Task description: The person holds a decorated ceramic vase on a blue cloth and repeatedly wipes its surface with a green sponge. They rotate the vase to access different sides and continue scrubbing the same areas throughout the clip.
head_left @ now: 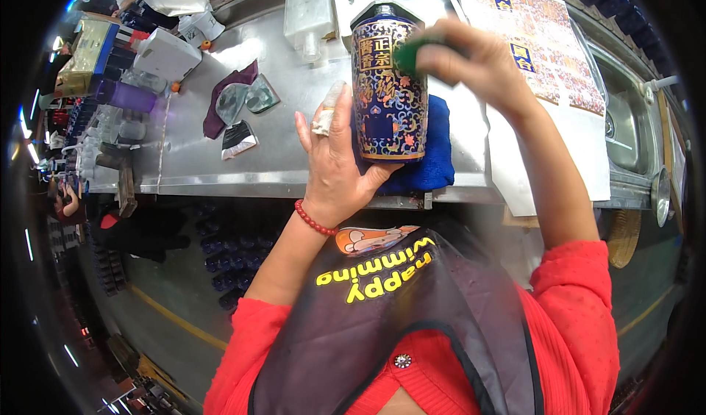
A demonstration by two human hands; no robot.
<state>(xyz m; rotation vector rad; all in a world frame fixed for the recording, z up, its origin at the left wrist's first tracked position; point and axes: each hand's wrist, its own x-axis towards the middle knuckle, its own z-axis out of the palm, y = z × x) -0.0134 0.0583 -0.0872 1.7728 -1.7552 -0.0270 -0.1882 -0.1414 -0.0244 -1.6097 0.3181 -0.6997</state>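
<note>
Working over steel bench (198, 161), stretching beneath left hand (334, 172) and right hand (491, 69). Got printed sheets (540, 147) under and right of right hand. Holding blue patterned bottle (390, 95) low in left hand, just right of its palm, thumb at base; neck (384, 9) pointing away. Expect stiff, fairly heavy, slick, likely breakable. Grip around lower body, back up base, don't hang weight off neck. Can't tell if resting on blue cloth (439, 143), right of left hand, or held above. Noting frosted bottle (307, 7) beyond left hand, maroon cloth (213, 117) left of it. Pinching green pad (409, 56) in blurred right hand, over bottle's upper right; can't confirm contact.
</note>
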